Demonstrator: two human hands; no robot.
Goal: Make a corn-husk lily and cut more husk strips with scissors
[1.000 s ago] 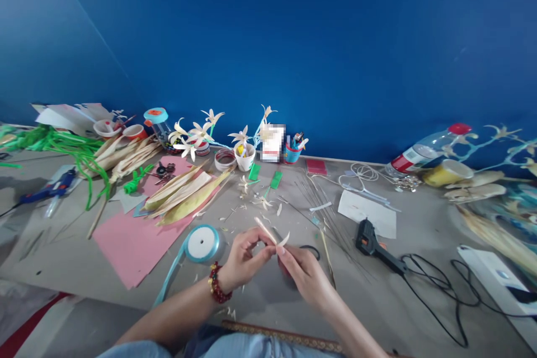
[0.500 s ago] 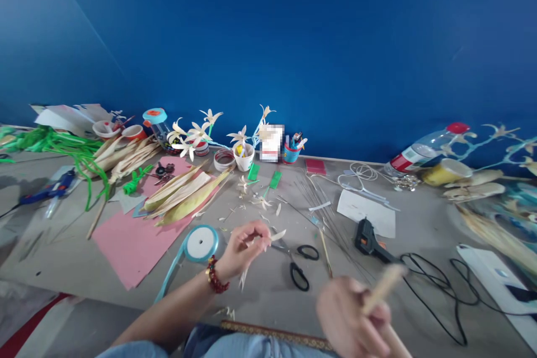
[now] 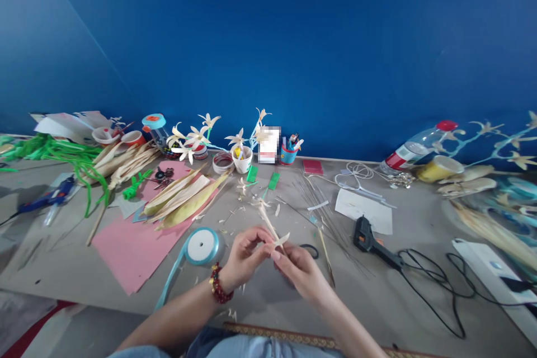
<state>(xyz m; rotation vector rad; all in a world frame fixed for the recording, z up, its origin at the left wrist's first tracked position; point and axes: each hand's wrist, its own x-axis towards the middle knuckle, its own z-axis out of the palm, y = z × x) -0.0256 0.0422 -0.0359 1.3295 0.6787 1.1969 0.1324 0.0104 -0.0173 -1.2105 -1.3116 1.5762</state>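
My left hand (image 3: pixel 247 257) pinches a small cream petal-like piece (image 3: pixel 282 240) at the lower middle of the view. Against it, my right hand (image 3: pixel 300 268) grips a thin pale stick (image 3: pixel 268 221) that slants up and to the left. The fingertips of both hands meet around the piece. Black-handled scissors (image 3: pixel 310 250) lie mostly hidden behind my right hand. A roll of light blue ribbon (image 3: pixel 202 245) is left of my left hand.
Pink paper (image 3: pixel 130 246) with husks (image 3: pixel 188 201) lies left. A black glue gun (image 3: pixel 373 240), its cord and a white power strip (image 3: pixel 490 268) are right. Cups, husk flowers (image 3: pixel 197 137) and a bottle (image 3: pixel 415 148) line the blue wall. Thin wires (image 3: pixel 323 212) lie mid-table.
My right hand has moved left and up with the stick and now meets my left hand. It now covers most of the scissors. The stick's pale end has swung to point up-left.
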